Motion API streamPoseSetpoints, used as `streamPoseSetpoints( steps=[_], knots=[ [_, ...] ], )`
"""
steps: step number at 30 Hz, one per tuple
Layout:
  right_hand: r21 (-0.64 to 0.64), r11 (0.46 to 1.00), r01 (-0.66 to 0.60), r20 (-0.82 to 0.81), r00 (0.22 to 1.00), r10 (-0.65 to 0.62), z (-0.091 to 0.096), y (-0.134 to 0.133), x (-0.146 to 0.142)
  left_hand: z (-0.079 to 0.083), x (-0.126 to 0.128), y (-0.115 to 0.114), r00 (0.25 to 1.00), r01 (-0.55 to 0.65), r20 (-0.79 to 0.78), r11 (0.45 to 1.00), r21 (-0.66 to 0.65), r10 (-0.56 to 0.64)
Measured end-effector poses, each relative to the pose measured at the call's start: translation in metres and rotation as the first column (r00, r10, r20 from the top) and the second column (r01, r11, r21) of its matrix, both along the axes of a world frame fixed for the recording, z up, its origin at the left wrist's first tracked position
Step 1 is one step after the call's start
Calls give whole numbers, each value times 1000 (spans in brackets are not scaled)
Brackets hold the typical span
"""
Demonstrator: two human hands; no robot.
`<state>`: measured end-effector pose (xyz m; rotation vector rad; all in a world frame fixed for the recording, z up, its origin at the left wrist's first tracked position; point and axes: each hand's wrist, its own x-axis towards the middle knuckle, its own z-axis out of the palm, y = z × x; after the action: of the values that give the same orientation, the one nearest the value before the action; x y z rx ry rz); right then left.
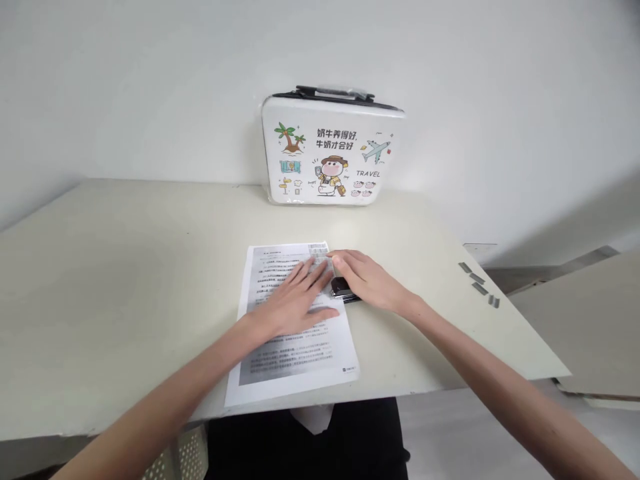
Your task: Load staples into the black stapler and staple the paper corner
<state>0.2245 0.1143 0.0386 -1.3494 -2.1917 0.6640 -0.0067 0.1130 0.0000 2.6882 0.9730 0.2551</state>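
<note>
A printed sheet of paper [300, 357] lies on the table near its front edge; I cannot tell whether it is one sheet or a stack. My left hand [295, 300] rests flat on the paper with its fingers spread. At the paper's right edge, my right hand [373, 280] is closed over a stapler [341, 287] with a black, shiny end. The hand covers most of the stapler, and its front part overlaps the paper's edge. Small grey strips [317, 251] show at the paper's top right corner, beyond my left fingertips.
Several short grey strips that look like staples [479, 288] lie on the table [150, 267] toward its right edge. A white carry case [333, 150] with cartoon prints and a black handle stands at the back against the wall. A board [590, 320] is beyond the right edge.
</note>
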Motion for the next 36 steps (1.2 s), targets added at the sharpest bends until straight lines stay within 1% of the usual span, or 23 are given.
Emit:
streamPoseSetpoints(
  steps=[3,8,15,20,24,28,30,34,36],
  knots=[
    [-20,1000,-18,53,998,19,2,-1,-10,-5,4,-2,999,-21,36,1000,18,20],
    [-59,998,27,86,996,-22,3,-6,-13,-9,5,-8,998,-42,56,999,16,41],
    [-19,1000,24,245,969,-18,1,-6,-20,-15,8,-7,996,-54,71,998,33,51],
    [-26,999,34,287,958,-25,-2,-5,-21,-20,9,-8,994,-63,94,996,60,57],
    [-41,998,38,265,964,-26,0,-6,-20,-21,9,-8,993,-72,95,996,61,66],
    [-114,991,76,142,988,-60,3,-6,-15,-21,8,-9,993,-78,88,996,42,74],
    [-132,988,79,106,992,-65,3,-6,-13,-20,8,-9,993,-84,84,996,35,81],
    [-130,988,81,123,990,-65,3,-5,-14,-21,9,-9,992,-89,98,995,42,84],
    [-110,991,71,139,989,-55,3,-5,-16,-21,9,-9,992,-90,96,995,44,85]
  ],
)
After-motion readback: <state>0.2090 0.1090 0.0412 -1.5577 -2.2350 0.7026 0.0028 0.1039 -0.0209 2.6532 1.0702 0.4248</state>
